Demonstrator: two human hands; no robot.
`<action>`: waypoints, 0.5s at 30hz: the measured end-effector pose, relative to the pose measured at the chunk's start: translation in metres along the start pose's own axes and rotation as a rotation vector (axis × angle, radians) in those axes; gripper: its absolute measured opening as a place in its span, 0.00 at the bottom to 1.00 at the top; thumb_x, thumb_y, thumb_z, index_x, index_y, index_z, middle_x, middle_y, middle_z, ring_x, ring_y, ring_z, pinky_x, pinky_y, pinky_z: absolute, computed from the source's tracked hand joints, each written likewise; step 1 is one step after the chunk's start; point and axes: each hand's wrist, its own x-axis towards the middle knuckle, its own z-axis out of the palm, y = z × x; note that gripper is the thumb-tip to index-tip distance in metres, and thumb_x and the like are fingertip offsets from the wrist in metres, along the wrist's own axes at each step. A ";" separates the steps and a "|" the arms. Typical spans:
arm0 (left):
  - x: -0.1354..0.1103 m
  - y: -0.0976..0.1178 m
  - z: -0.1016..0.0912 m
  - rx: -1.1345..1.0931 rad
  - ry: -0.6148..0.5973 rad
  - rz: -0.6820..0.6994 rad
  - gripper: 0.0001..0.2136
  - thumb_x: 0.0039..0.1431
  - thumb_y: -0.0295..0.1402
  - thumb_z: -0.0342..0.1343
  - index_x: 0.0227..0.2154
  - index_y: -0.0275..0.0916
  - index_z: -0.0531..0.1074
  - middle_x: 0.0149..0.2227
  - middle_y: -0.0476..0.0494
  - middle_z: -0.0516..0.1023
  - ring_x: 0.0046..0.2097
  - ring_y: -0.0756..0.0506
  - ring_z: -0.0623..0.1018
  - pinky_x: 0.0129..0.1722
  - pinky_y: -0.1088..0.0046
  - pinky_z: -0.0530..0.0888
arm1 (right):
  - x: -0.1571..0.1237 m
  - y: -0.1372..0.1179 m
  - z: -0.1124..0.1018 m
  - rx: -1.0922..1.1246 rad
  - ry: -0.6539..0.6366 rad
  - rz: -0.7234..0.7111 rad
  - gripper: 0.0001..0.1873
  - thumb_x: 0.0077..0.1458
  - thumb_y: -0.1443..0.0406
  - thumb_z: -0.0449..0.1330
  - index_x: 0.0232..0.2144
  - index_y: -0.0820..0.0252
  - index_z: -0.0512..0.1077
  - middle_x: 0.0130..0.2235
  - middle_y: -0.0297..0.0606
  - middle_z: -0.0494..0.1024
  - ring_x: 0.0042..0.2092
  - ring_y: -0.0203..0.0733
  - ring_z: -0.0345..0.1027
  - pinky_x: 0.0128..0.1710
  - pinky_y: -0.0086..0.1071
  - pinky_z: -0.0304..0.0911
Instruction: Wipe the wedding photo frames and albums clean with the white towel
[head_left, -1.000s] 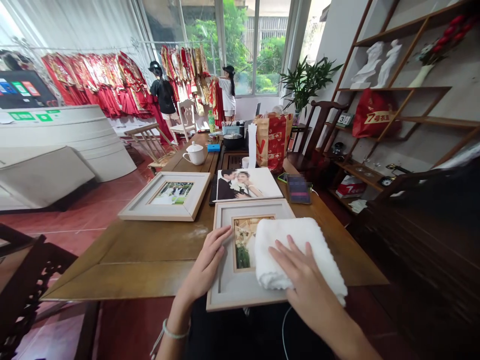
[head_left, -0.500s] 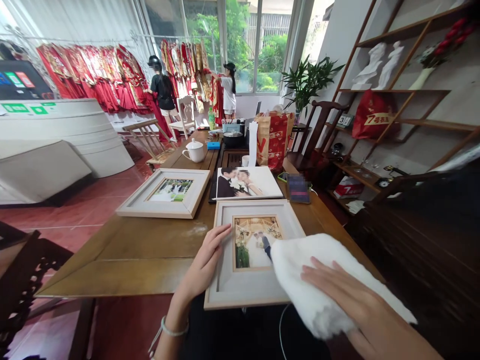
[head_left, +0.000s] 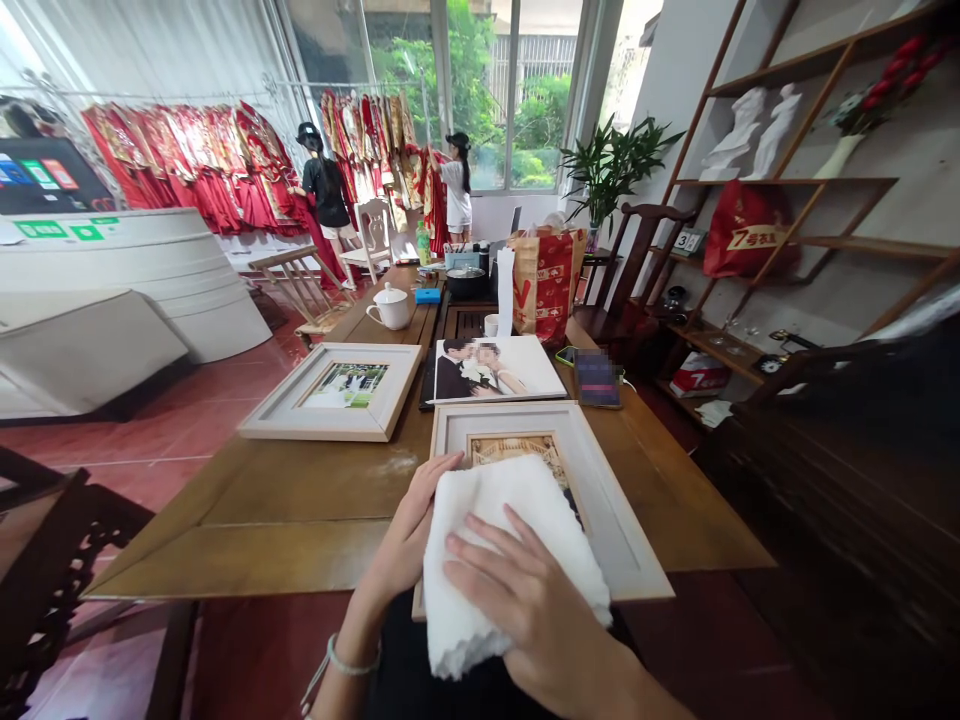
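Note:
A white cloth point(head_left: 517, 535) covers most of the photo in the pale wooden picture frame point(head_left: 626, 550) at the table's near edge. My right hand point(head_left: 510, 575) presses on the cloth with its fingers stretched and spread; its thumb is hidden. Along the frame's left side lies my left hand point(head_left: 411, 520), fingers extended and touching the border, holding nothing. Only the top and right side of the photo point(head_left: 517, 447) show past the cloth. A second framed photo point(head_left: 349, 385) lies to the left, and an unframed wedding print point(head_left: 517, 368) lies just behind.
Phones point(head_left: 598, 378), a paper bag point(head_left: 551, 285), a lidded white cup point(head_left: 388, 306) and a black pot point(head_left: 466, 282) stand farther along the wooden table point(head_left: 285, 510). Two people are beside racks of red garments point(head_left: 202, 165). A dark chair point(head_left: 645, 260) stands at right.
My right hand and the white cloth have swept left from the frame's right side onto the photo. My left hand stays on the frame's left edge.

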 end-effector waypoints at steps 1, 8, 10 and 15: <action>0.000 0.001 0.000 -0.012 0.011 -0.019 0.18 0.65 0.33 0.44 0.57 0.45 0.65 0.60 0.43 0.64 0.62 0.41 0.61 0.63 0.58 0.55 | 0.001 0.002 -0.001 -0.010 -0.020 -0.077 0.35 0.44 0.76 0.49 0.58 0.62 0.61 0.63 0.41 0.61 0.66 0.50 0.42 0.64 0.55 0.37; 0.003 0.003 -0.002 -0.030 0.024 -0.051 0.18 0.64 0.35 0.45 0.55 0.44 0.67 0.58 0.42 0.67 0.59 0.39 0.65 0.60 0.59 0.59 | -0.005 0.011 -0.010 0.015 -0.186 -0.270 0.27 0.54 0.70 0.49 0.58 0.61 0.60 0.63 0.38 0.59 0.66 0.50 0.40 0.64 0.54 0.33; 0.002 0.002 -0.002 -0.019 0.022 -0.053 0.17 0.64 0.34 0.45 0.55 0.46 0.66 0.59 0.43 0.66 0.60 0.40 0.64 0.61 0.60 0.59 | -0.005 0.007 -0.014 0.069 -0.205 -0.197 0.29 0.51 0.72 0.50 0.57 0.59 0.60 0.62 0.37 0.61 0.66 0.45 0.43 0.65 0.49 0.33; 0.001 0.001 -0.001 0.049 -0.033 -0.029 0.21 0.62 0.29 0.48 0.58 0.48 0.62 0.61 0.45 0.63 0.63 0.42 0.60 0.63 0.60 0.55 | -0.009 0.004 -0.029 0.097 -0.167 0.065 0.37 0.40 0.79 0.48 0.55 0.59 0.63 0.58 0.38 0.69 0.63 0.38 0.51 0.65 0.40 0.39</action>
